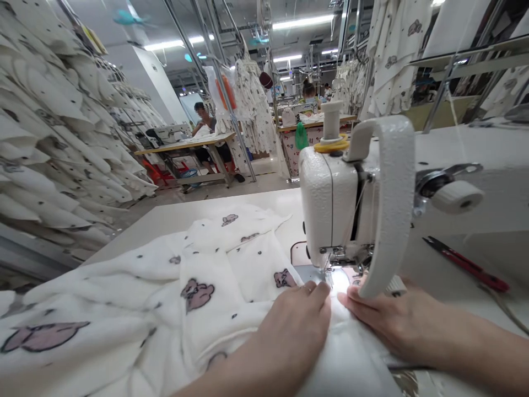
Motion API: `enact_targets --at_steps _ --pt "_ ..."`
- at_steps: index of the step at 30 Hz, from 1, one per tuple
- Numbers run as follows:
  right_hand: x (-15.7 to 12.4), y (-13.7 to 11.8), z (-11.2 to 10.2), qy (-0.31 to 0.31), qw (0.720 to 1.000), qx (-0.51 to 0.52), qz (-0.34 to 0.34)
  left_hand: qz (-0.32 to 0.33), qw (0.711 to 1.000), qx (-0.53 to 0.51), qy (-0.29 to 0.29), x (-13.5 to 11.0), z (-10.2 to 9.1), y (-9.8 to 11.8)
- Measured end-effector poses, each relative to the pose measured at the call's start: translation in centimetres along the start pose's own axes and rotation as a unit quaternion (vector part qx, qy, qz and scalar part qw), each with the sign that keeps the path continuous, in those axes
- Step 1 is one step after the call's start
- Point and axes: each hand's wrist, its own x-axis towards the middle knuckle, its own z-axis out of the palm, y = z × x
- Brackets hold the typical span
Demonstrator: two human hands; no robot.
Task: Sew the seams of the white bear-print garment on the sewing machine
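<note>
A white garment point(206, 275) printed with pink bears and small dark dots lies spread over the sewing table. My left hand point(295, 325) rests flat on the cloth, its fingers stretched toward the needle of the white sewing machine point(330, 204). My right hand point(392, 320) lies flat on the cloth at the other side, fingertips close beside the lit presser foot point(330, 273). Both hands press the fabric down just in front of the needle. Part of the right hand is hidden behind the machine's white curved guard point(392, 209).
Red-handled snips point(465, 264) lie on the machine bed at the right. Stacks of white printed cloth pieces point(53, 143) fill the racks on the left. Other people sit at sewing tables point(185, 146) farther back, with garments hanging on rails above.
</note>
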Motion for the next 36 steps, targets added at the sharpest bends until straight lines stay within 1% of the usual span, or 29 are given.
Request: enact_targets --at_steps 3,7,9,12,13,16,18,22,24,27,30,32,36 --pt "-0.4 -0.2 0.3 -0.018 0.999 0.018 0.022 -0.042 0.997 -0.055 0.035 -0.9 0.4 0.2" --pt "-0.4 -0.3 0.3 0.003 0.999 0.011 0.032 -0.027 0.995 -0.065 0.076 -1.2 0.8 0.1" --pt "-0.1 -0.2 0.2 -0.01 0.999 0.029 0.038 -0.028 0.995 -0.063 0.074 -0.9 0.8 -0.1" --pt "0.1 0.0 0.4 -0.033 0.997 0.049 0.041 -0.037 0.995 -0.071 0.057 -0.4 0.5 -0.6" --pt "0.0 0.1 0.5 -0.03 0.998 0.044 0.041 -0.038 0.995 -0.075 0.05 -0.2 0.4 -0.8" --pt "-0.3 0.1 1.1 0.014 0.999 0.018 0.047 -0.036 0.996 -0.083 0.026 0.1 0.1 -1.3" --pt "-0.3 0.1 1.3 0.03 0.998 0.011 0.051 -0.029 0.995 -0.09 0.011 0.2 0.1 -1.5" --pt "-0.1 -0.1 1.1 0.036 0.998 0.013 0.059 -0.019 0.994 -0.11 -0.002 0.1 0.2 -1.7" --pt "0.0 0.0 0.8 0.041 0.996 0.016 0.078 -0.014 0.994 -0.112 0.002 0.0 0.1 -1.8" --pt "0.1 0.1 0.4 0.01 0.991 0.04 0.126 -0.007 0.994 -0.113 0.001 0.0 0.1 -1.9" --pt "0.0 0.0 0.4 -0.008 0.986 0.066 0.153 0.002 0.995 -0.096 0.004 0.0 0.1 -2.1" --pt "-0.1 -0.1 0.6 -0.007 0.984 0.066 0.166 0.01 0.997 -0.074 0.015 0.1 0.1 -2.2" --pt "-0.6 -0.3 1.5 -0.033 0.979 0.066 0.189 0.025 0.998 -0.055 0.027 0.2 0.0 -2.5"
